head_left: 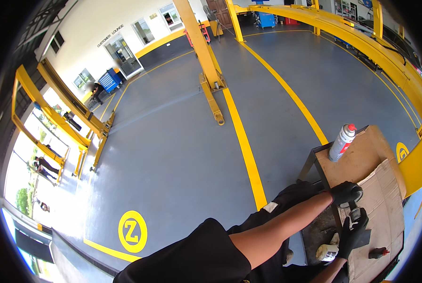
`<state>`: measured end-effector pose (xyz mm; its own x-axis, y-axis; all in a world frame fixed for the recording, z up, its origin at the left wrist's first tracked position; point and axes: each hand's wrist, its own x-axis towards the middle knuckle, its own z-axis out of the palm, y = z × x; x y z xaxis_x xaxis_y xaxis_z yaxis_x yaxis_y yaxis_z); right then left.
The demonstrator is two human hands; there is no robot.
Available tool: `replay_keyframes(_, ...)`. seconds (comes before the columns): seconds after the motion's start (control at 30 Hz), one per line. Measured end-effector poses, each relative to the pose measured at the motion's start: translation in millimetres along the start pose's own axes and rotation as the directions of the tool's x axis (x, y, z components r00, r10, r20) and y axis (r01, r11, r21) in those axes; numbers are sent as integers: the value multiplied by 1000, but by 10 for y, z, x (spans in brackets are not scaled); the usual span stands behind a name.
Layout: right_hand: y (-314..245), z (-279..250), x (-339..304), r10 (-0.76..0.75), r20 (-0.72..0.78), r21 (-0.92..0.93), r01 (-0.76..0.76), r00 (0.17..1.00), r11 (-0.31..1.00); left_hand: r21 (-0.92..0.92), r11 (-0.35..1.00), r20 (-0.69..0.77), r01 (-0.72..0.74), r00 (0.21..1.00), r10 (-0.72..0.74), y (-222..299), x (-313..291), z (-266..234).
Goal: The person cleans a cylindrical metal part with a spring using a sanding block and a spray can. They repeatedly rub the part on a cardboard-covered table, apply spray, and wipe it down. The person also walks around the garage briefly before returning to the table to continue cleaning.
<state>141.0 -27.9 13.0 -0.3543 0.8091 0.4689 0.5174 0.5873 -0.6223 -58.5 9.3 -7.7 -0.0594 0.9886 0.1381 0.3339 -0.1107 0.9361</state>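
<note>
Both my hands wear black gloves and meet over the near side of a small bench. My left hand [347, 192] is closed around the upper end of a short, dark metal part with a round, shiny section [355, 213]. My right hand [351, 237] grips the lower end of the same part; its exact kind is hidden by my fingers. A flat dark square piece [364, 239] lies by my right hand. Nearby are a white container [327, 252] and a small dark bottle with a red tip [379, 253]. A spray can with a red cap [342, 144] stands farther off.
Cardboard [378, 198] covers the bench top. A yellow lift post [201, 47] rises from the grey floor [173, 151], and more yellow lift frames stand left and right. A blue tool cabinet [110, 80] and a seated person [97, 92] are by the far wall.
</note>
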Motion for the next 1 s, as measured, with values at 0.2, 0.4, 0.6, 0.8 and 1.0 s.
replay_keyframes(0.2, 1397, 150, -195, 106, 184, -283, -50, 977, 958, 29, 995, -1, -93, 996, 93, 35, 51, 160)
replay_keyframes(0.4, 384, 166, -73, 85, -20, 52, -84, 996, 995, -11, 997, -95, -72, 993, 71, -42, -24, 171)
replay_keyframes(0.6, 1439, 184, -145, 150, 54, -84, -145, 987, 986, -47, 990, -45, -136, 990, 134, 65, 79, 252)
replay_keyframes(0.8, 947, 297, -104, 264, 17, 124, -264, 964, 956, -65, 990, -98, -123, 988, 116, -111, 62, 240)
replay_keyframes(1.0, 1469, 303, -158, 221, 67, 91, -227, 973, 970, -84, 987, -121, -135, 985, 124, -59, 95, 279)
